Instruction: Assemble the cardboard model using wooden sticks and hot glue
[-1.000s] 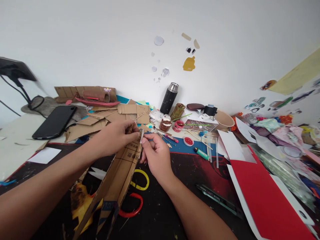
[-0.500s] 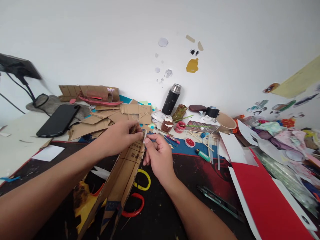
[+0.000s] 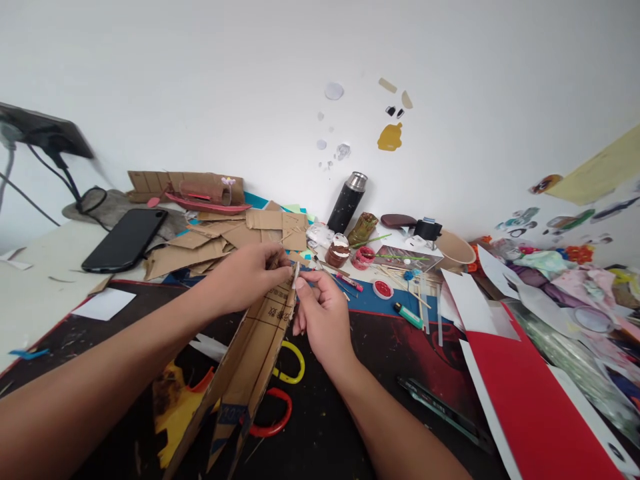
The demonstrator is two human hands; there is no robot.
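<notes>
A long folded cardboard piece (image 3: 260, 327) with printed characters slants from the lower middle up to both hands. My left hand (image 3: 257, 273) grips its far end, thumb along the upper edge and the other fingers partly hidden. On the opposite side, my right hand (image 3: 324, 310) pinches a thin whitish strip (image 3: 297, 272) against the cardboard's right edge, its other fingers curled. Beneath the cardboard, a yellow scissor handle (image 3: 301, 367) and a red scissor handle (image 3: 286, 421) stick out. A pale blade (image 3: 210, 348) shows to the left, beside a burnt-looking yellow piece (image 3: 173, 413).
Cardboard scraps (image 3: 187, 250) and a phone (image 3: 125, 240) lie at the back left. A black thermos (image 3: 347, 201), paint jars (image 3: 338, 250) and a green glue-stick-like tube (image 3: 409, 315) stand or lie beyond my hands. Rightward are a utility knife (image 3: 443, 410) and red sheet (image 3: 540, 413).
The view has shifted slightly, so everything sits a little further right. Both hands keep their grip at the cardboard's far end; the whitish strip now stands more upright along the edge.
</notes>
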